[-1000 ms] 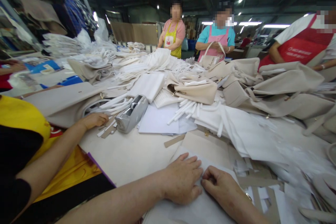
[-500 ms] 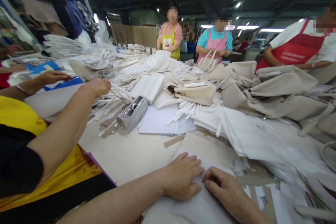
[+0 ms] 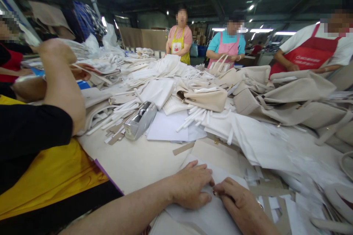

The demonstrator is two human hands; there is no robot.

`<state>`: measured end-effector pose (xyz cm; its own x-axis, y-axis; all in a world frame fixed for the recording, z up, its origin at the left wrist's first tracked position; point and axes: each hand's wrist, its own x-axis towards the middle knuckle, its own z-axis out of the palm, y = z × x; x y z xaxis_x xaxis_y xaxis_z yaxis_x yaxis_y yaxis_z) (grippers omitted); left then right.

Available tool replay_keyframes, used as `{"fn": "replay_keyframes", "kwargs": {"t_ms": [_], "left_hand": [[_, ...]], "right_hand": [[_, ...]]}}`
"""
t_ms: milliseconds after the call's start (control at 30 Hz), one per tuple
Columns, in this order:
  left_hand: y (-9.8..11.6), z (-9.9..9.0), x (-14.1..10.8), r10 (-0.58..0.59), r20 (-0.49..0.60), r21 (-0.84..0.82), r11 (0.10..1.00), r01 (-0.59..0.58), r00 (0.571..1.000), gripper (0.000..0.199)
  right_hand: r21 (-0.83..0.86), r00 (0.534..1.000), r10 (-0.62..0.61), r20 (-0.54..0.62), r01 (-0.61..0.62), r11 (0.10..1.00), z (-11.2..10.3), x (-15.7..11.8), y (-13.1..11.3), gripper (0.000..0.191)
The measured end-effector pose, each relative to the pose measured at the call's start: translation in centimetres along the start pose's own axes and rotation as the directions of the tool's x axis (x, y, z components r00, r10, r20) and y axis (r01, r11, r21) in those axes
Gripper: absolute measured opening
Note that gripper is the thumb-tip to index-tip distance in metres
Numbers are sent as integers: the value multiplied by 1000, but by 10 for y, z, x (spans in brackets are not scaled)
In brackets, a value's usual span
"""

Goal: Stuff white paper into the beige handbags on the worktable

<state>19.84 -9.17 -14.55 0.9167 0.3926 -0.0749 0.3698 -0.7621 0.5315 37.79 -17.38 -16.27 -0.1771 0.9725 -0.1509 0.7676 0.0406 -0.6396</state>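
Resting the left hand [image 3: 193, 186], wide and flat, on the white sheet [image 3: 205, 218] toward the bench's [image 3: 132, 165] near edge, presumably for steadying, while holding the right hand [image 3: 238, 202] curled alongside in a narrow grip, without revealing any pinched item.

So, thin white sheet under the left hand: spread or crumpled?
Spread: the thin white sheet lies mostly flat beneath the left hand. Hidden folds: cannot tell.
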Motion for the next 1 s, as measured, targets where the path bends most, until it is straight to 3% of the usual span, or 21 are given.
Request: {"fn": "replay_keyframes", "kwargs": {"t_ms": [200,333,567,733,800,900,933,1000], "left_hand": [[-4,3,-1,-5,-33,-71,997,3,999,33],[-7,8,-4,-6,-44,-97,995,2,999,22],[-4,10,-4,209,-153,65,977,-201,966,18],[-3,12,-2,253,-134,104,965,-240,958,18],[-4,12,-2,260,-135,112,963,-246,956,20],[-5,10,-2,280,-139,114,957,-265,950,25],[-5,9,-2,284,-135,106,957,-271,949,26],[-5,8,-2,287,-118,91,956,-277,951,26]], "right_hand": [[-44,1000,7,-8,-7,999,2,2,0,23],[-76,999,29,-19,-31,997,4,4,0,23],[-63,999,20,-32,-22,998,3,3,5,24],[-51,998,28,-57,-31,998,8,3,11,22],[10,995,81,-63,-80,997,9,3,13,20],[234,959,283,1,-275,932,0,11,16,22],[274,937,349,-11,-333,902,-7,18,17,25],[233,889,433,-150,-394,889,-25,38,21,33]]}}
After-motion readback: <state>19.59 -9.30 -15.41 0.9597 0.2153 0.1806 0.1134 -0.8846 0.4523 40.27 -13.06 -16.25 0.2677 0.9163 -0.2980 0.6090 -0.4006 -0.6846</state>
